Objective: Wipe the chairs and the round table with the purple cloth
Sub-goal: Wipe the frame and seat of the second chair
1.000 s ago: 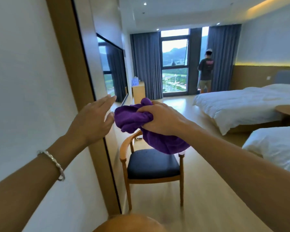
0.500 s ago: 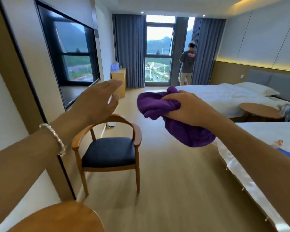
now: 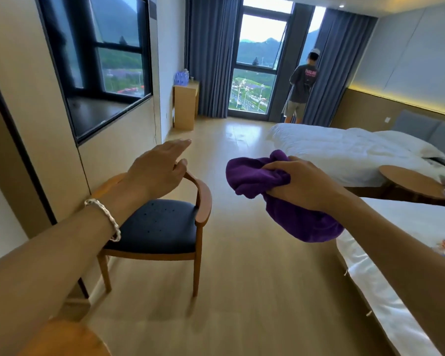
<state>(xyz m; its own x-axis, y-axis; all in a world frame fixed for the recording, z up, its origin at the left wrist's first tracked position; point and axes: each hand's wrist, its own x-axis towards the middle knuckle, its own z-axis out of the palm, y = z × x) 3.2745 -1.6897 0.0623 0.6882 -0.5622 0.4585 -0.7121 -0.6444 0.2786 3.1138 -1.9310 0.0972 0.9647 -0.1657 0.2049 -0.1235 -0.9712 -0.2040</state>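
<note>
While my right hand (image 3: 301,183) grips the purple cloth (image 3: 257,178) in a bunch, fingers curled round its middle, the cloth hangs in the air to the right of the chair (image 3: 159,227) and apart from it. One lobe bulges out past my knuckles and the rest sags below my wrist, where it overlaps the corner of the near bed (image 3: 396,291) in my view; how it is folded inside my grip I cannot see. My left hand (image 3: 157,173) is flat and wide, fingers straight, holding nothing. It covers the middle of the chair's curved wooden back rail, and I cannot tell whether my palm or thumb touches the wood. My forearm, with a silver bracelet (image 3: 106,217), hides the chair's left armrest and part of the dark blue seat. The round tabletop (image 3: 70,340) is cut off at the bottom left corner, only a blurred wooden arc under my arm. A second small tabletop (image 3: 409,182) stands between the near bed and the far bed (image 3: 344,152); something pale and blurred at its right edge is cut by the frame and I cannot make it out. A person (image 3: 302,86) stands at the far window (image 3: 257,62), back turned.
</note>
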